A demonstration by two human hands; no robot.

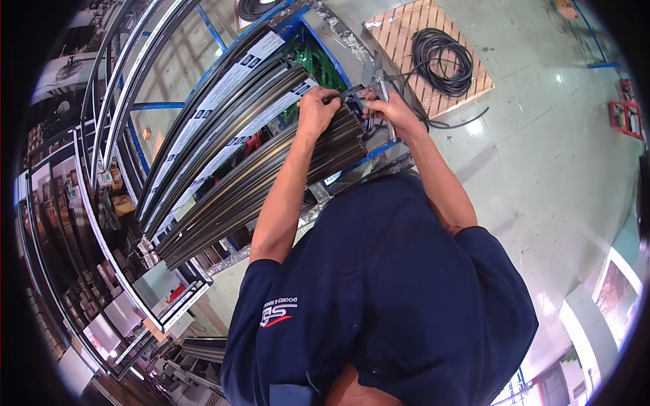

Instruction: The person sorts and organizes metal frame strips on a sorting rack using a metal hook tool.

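Observation:
My left hand (318,111) is closed at the ends of the long dark metal profiles (271,159), its fingertips pinching what looks like a thin black rubber strip (352,89). To its right, my right hand (396,116) is wrapped round a metal hand tool (384,91) with long grey handles, which resembles cutters. The jaws are too small and blurred to make out. Both hands are close together over the end of the rack. Beneath them, the profiles lie side by side, some covered with white printed film (233,84).
Beyond my right hand, a coil of black rubber cord (441,64) lies on a wooden slatted pallet (386,30), with loose lengths trailing onto the floor. Green strapping (325,64) sits inside the blue rack frame (325,44). Curved pale profiles (112,88) stand at the left.

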